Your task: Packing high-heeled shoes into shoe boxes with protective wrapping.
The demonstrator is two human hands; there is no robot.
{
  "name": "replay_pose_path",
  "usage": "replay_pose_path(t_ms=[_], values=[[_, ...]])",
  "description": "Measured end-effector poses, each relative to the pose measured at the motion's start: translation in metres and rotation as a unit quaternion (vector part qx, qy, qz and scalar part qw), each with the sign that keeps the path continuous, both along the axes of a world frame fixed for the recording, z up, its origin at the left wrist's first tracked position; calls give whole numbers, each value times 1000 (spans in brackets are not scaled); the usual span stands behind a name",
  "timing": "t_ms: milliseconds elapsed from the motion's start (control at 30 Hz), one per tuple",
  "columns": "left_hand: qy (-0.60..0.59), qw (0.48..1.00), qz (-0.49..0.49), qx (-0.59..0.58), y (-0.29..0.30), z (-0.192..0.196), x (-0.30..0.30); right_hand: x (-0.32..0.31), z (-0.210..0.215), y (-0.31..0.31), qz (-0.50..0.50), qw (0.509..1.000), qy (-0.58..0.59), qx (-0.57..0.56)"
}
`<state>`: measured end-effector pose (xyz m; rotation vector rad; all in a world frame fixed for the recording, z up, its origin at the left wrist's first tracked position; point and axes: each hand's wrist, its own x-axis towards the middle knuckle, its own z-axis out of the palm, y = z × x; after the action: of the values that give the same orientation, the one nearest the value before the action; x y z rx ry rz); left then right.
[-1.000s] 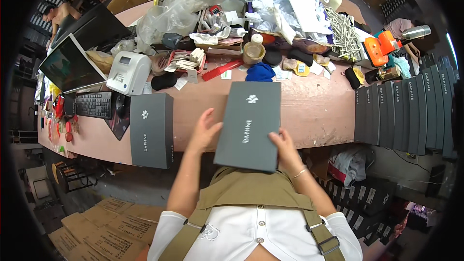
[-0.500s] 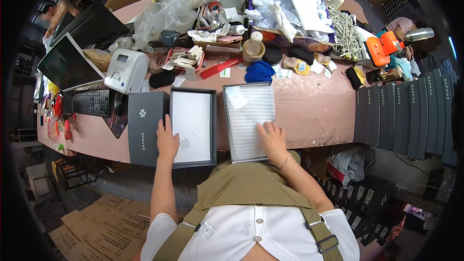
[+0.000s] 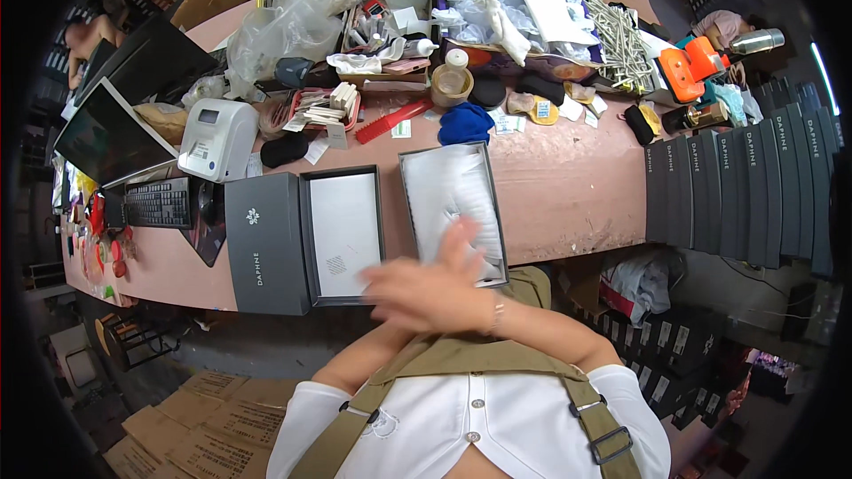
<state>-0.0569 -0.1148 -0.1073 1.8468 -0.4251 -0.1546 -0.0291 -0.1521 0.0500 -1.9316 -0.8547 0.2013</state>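
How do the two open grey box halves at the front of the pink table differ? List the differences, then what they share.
The left box half shows a bare, flat white inside; the right box half is filled with crumpled white paper. The left one lies clear of the hands; the right one is partly covered by a blurred hand. Both are grey-rimmed rectangles.

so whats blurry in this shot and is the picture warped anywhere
In the head view the right hand is motion-smeared across the front of the open box base, and the white paper inside it smears too; the left hand cannot be made out apart from it. The lid and grey box stay sharp. Fisheye bends the pink table edge, and the corners go black.
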Motion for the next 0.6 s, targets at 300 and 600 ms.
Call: replay_pose_path(t_ms=[300,600], values=[[-7,992,79,101,71,-16,46,-34,-181,-59,-255,913,119,-295],[252,947,130,-150,94,13,64,7,-72,-158,1,819,567,86]])
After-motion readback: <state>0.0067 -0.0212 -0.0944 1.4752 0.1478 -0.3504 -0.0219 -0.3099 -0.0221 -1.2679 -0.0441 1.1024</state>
